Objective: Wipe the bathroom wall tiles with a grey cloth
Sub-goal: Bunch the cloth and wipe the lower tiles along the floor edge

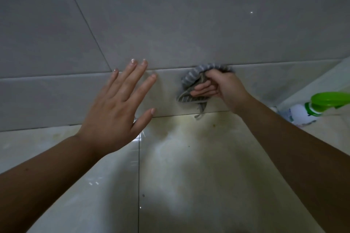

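Large grey wall tiles [189, 24] fill the upper view, with a low skirting tile strip [56, 98] beneath them. My right hand [221, 89] is shut on a bunched grey striped cloth [191, 77], pressing it against the skirting strip just under the horizontal grout line. A loose end of the cloth hangs down to the floor joint. My left hand [117, 108] is open with fingers spread, fingertips at the skirting strip to the left of the cloth; whether it touches the tile is unclear.
A glossy cream floor [189, 166] with yellowish stains lies below the wall. A white spray bottle with a green trigger head [322, 104] stands in the right corner, close to my right forearm.
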The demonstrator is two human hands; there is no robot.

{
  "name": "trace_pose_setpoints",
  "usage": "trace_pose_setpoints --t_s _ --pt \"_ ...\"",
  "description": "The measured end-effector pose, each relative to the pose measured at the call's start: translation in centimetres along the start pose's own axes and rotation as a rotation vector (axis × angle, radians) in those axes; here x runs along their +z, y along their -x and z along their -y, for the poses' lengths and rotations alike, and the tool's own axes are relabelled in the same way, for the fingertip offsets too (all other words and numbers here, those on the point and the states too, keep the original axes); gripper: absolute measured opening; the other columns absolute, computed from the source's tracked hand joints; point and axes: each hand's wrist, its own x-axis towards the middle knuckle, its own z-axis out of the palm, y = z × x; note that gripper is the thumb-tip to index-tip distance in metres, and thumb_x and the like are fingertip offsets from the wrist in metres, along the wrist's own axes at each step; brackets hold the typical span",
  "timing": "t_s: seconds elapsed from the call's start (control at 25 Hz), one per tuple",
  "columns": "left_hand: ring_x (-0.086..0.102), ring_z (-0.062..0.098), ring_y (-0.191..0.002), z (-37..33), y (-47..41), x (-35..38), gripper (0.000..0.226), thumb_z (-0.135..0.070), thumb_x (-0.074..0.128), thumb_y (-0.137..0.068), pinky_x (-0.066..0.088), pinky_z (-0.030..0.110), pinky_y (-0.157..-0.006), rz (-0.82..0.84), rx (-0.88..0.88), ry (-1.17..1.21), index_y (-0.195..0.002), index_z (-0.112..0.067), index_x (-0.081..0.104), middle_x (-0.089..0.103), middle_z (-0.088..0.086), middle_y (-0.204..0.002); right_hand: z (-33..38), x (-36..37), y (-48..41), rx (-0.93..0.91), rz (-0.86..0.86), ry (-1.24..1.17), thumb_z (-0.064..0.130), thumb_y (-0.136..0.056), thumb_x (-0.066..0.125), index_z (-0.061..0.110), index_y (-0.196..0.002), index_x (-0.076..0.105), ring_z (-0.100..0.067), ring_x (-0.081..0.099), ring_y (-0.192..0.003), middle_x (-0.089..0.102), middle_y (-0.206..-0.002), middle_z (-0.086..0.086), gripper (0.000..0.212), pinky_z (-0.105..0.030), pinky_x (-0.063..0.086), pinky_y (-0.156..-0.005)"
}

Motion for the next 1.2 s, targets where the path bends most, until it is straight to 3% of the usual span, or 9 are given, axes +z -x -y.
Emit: trace_pose_setpoints --t_s 0.12,0.24,0.36,0.48,0.6,0.8,0.92,1.04,1.2 --pt "0.013 0.028 -0.151 -0.9 -1.1 0.2 0.065 -0.045 0.042 -0.098 0.018 0.053 -0.12 -0.012 0.019 -0.017 -0.152 -0.011 0.031 0.018 0.014 -0.162 1.0 -1.9 0.0 -0.067 -0.02 -0.077 0.017 -0.096 0.044 0.0 -0.06 0.07 -0.028 0.072 -0.066 0.071 -0.069 -0.02 0.047 -0.033 0.058 -0.075" --pt "0.012 0.028 -0.151 -2.6 -2.0 0.8 0.065 -0.044 0.043 -0.098 0.019 0.053 -0.12 0.03 0.101 -0.026 -0.153 -0.012 0.03 0.017 0.015 -0.162 -2.2 -2.7 -0.6 0.06 -0.031 -0.003 0.017 -0.096 0.048 -0.006 -0.073 0.069 -0.027 0.072 -0.065 0.07 -0.066 -0.019 0.038 -0.033 0.059 -0.076" --pt "0.013 0.028 -0.151 -4.2 -2.6 1.6 0.066 -0.044 0.045 -0.097 0.02 0.054 -0.119 0.054 0.16 -0.024 -0.153 -0.012 0.029 0.018 0.014 -0.162 -3.8 -3.5 -0.6 0.119 -0.072 -0.015 0.018 -0.096 0.051 -0.009 -0.078 0.066 -0.024 0.071 -0.059 0.069 -0.061 -0.017 0.036 -0.027 0.06 -0.065" --pt "0.009 0.026 -0.152 -5.4 -3.6 2.1 0.066 -0.047 0.04 -0.098 0.016 0.051 -0.121 0.054 0.128 -0.024 -0.154 -0.014 0.026 0.015 0.012 -0.163 -1.0 -5.0 0.0 -0.007 -0.124 -0.082 0.019 -0.096 0.047 -0.007 -0.068 0.065 -0.026 0.07 -0.058 0.069 -0.061 -0.017 0.042 -0.027 0.059 -0.061" --pt "0.006 0.025 -0.152 -5.7 -4.7 2.4 0.067 -0.049 0.035 -0.098 0.012 0.048 -0.122 0.053 0.121 -0.063 -0.155 -0.015 0.024 0.012 0.012 -0.164 0.4 -6.9 0.3 -0.084 -0.143 -0.108 0.018 -0.094 0.046 -0.004 -0.06 0.063 -0.03 0.071 -0.062 0.067 -0.057 -0.015 0.043 -0.032 0.06 -0.069" --pt "0.009 0.027 -0.152 -6.0 -4.9 3.3 0.067 -0.048 0.037 -0.098 0.014 0.05 -0.122 0.051 0.119 -0.078 -0.154 -0.014 0.026 0.014 0.014 -0.163 -4.9 -8.8 -0.1 0.099 -0.286 -0.143 0.017 -0.095 0.049 -0.009 -0.072 0.062 -0.028 0.069 -0.055 0.062 -0.048 -0.014 0.037 -0.037 0.06 -0.071" --pt "0.012 0.029 -0.151 -6.5 -4.6 3.7 0.066 -0.046 0.042 -0.097 0.018 0.053 -0.12 0.03 0.142 -0.053 -0.153 -0.011 0.031 0.018 0.016 -0.162 -2.8 -10.6 0.4 0.007 -0.365 -0.232 0.017 -0.098 0.043 -0.004 -0.066 0.057 -0.026 0.067 -0.048 0.057 -0.042 -0.009 0.04 -0.038 0.058 -0.065" --pt "0.014 0.03 -0.151 -6.9 -5.3 4.1 0.065 -0.045 0.043 -0.097 0.019 0.054 -0.12 0.0 0.139 -0.048 -0.152 -0.011 0.033 0.019 0.016 -0.162 -0.7 -11.4 0.8 -0.121 -0.387 -0.309 0.018 -0.097 0.039 0.001 -0.053 0.052 -0.025 0.065 -0.047 0.052 -0.038 -0.006 0.049 -0.043 0.057 -0.072" --pt "0.011 0.029 -0.151 -7.5 -6.3 4.7 0.065 -0.046 0.04 -0.098 0.019 0.055 -0.119 0.004 0.13 -0.027 -0.153 -0.012 0.03 0.017 0.015 -0.162 -3.6 -12.1 0.0 0.007 -0.438 -0.242 0.022 -0.098 0.041 0.001 -0.056 0.051 -0.025 0.066 -0.048 0.052 -0.038 -0.007 0.048 -0.033 0.059 -0.06"
